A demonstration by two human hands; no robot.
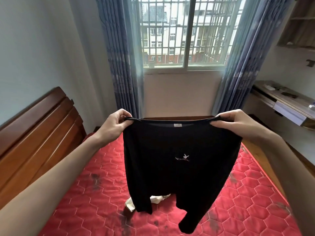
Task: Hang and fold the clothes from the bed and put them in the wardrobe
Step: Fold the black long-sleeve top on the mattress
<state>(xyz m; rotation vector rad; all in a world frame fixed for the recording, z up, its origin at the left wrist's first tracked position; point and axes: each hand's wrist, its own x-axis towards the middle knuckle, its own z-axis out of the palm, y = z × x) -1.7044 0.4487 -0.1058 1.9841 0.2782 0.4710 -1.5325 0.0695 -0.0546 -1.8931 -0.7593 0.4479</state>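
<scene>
I hold one black long-sleeved knit top [179,159] up in front of me, stretched between my two hands. My left hand [114,125] pinches the left shoulder seam, thumb under and fingers [125,114] curled over the edge; my right hand [238,123] grips the right shoulder the same way, its fingers [219,123] folded round the cloth. The neckline runs taut between my fingers, with one small pale label [175,125] at its middle and one small white rabbit logo [185,156] lower on the chest. Both sleeves hang down below my fingers, the right one reaching lowest.

Directly under the hanging top, one cream-coloured garment [131,204] lies crumpled on the red quilted mattress [95,201], which has a hexagon stitch pattern and several dark smudges. One brown wooden headboard [39,132] stands to the left of my left fingers. Beyond my fingers is one barred window [187,34] flanked by two blue-grey patterned curtains [119,53]. To the right of my right fingers stands one pale wooden counter [279,101] with a white drawer front.

The top hides most of the cream garment, so I cannot tell what it is. The small items on the counter are too blurred to name.
</scene>
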